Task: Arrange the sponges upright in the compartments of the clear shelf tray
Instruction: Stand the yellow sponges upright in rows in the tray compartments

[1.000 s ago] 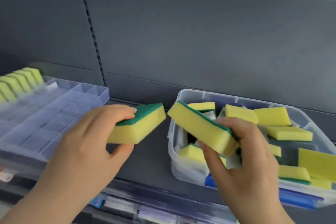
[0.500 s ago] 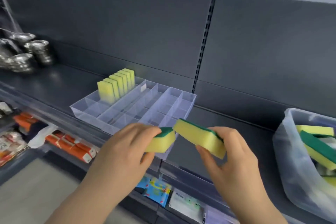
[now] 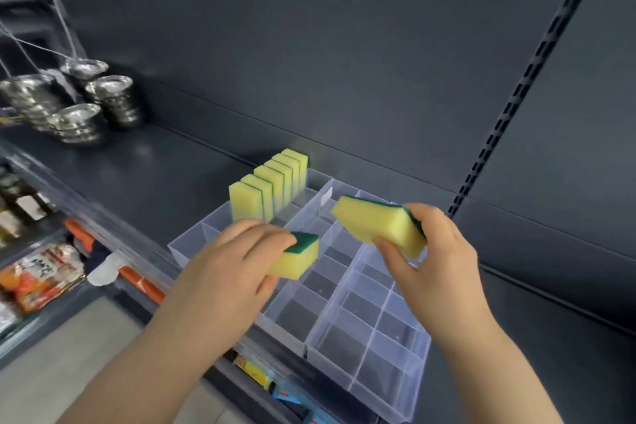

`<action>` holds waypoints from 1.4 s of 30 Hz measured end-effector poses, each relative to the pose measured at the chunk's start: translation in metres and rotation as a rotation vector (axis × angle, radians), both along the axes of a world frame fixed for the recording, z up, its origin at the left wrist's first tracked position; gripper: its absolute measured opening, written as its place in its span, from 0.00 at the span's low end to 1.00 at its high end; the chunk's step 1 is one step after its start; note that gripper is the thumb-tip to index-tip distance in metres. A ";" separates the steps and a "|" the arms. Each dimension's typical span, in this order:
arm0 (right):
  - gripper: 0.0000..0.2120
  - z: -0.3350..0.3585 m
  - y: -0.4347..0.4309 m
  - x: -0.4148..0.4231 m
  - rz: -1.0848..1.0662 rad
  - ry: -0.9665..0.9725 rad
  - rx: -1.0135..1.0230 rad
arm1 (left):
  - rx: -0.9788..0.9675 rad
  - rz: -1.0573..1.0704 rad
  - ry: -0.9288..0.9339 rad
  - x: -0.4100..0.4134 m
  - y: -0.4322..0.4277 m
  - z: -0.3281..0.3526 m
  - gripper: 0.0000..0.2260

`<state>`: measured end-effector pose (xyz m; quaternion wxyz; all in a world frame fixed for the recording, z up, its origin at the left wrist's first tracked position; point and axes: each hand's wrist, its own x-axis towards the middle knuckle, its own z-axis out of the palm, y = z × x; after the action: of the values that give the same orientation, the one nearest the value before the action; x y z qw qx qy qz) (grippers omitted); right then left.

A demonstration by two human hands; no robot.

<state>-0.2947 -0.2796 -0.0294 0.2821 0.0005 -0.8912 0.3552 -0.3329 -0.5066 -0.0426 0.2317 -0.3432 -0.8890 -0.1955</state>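
1. Your left hand is pinching a sponge above the tray.
2. Your right hand is gripping another sponge over the tray's far half.
3. A row is standing upright in its far-left compartments.
4. The tray is sitting at the dark shelf's front edge; steel bowls are stacked far left.

Two yellow-green sponges in hand above clear tray; six sponges upright in its left column.

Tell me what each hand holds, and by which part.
Left hand: yellow-and-green sponge, gripped at its near end. Right hand: another, pinched at its right end.
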 end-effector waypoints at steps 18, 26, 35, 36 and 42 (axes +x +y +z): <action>0.23 -0.018 -0.145 -0.122 -0.098 -0.093 0.098 | 0.020 -0.123 0.014 -0.164 -0.148 -0.009 0.25; 0.22 -0.025 -0.191 -0.167 -0.144 -0.259 0.105 | 0.044 -0.145 -0.094 -0.214 -0.193 -0.014 0.28; 0.23 -0.026 -0.210 -0.193 -0.134 -0.493 0.230 | 0.092 -0.234 -0.148 -0.234 -0.202 -0.017 0.22; 0.23 -0.025 -0.211 -0.193 -0.132 -0.496 0.237 | 0.097 -0.247 -0.147 -0.235 -0.202 -0.017 0.22; 0.23 -0.030 -0.215 -0.189 -0.118 -0.528 0.301 | 0.096 -0.258 -0.150 -0.239 -0.205 -0.018 0.22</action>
<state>-0.4836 -0.4945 -0.0596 0.0578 -0.1015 -0.9748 0.1902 -0.5718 -0.7111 -0.0605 0.1537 -0.4273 -0.8420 -0.2912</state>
